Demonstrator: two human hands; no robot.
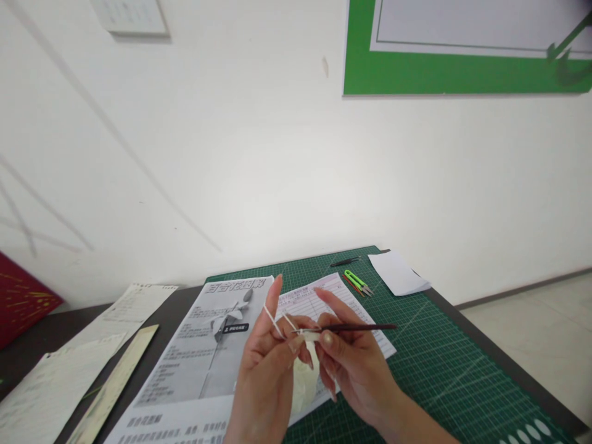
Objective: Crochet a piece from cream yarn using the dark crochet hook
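My left hand (268, 364) pinches a pale cream crochet piece (304, 382), its index finger raised with white yarn (274, 322) looped around it. The piece hangs down below the fingertips. My right hand (354, 357) is closed on a dark crochet hook (365, 327), which points left, its tip at the top edge of the piece between both hands. The right index finger is lifted. The fingers hide part of the piece.
A green cutting mat (439, 351) covers much of the dark table. On it are green snips (355, 279), a dark pen-like tool (345, 262), white paper (398, 271) and a form (333, 290). Left lie a printed sheet (185, 370), a ruler (115, 382) and handwritten papers (60, 382).
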